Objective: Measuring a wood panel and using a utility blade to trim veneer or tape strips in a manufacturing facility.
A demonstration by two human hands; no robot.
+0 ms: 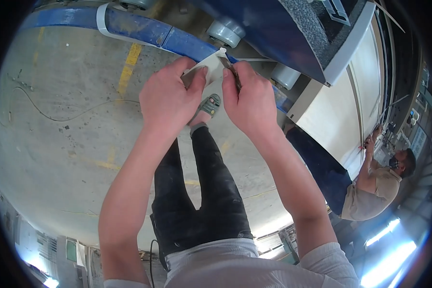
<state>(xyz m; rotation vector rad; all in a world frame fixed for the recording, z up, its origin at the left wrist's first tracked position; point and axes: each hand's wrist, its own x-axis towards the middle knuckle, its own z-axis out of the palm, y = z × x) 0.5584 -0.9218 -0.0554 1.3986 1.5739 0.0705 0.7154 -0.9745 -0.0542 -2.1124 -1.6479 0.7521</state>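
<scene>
Between my two hands, a thin off-white flat piece (213,63) is held up, with its narrow end pointing away from me. My left hand (169,98) pinches it between thumb and fingers along its left side. In my right hand (252,100) is a narrow, dark metal blade-like tool (229,66), gripped between thumb and forefinger. The tool's tip lies against or very close to the piece's right edge; contact is hard to tell. My right fingers cover the tool's lower end, so its exact kind is hidden.
A blue rail (134,24) curves across the far side, with a grey roller (226,32) beside it. A dark-lined blue panel (273,33) overhangs at upper right. Beyond a large cream panel (329,115), another person (377,189) works. A thin cable (57,119) lies on the floor.
</scene>
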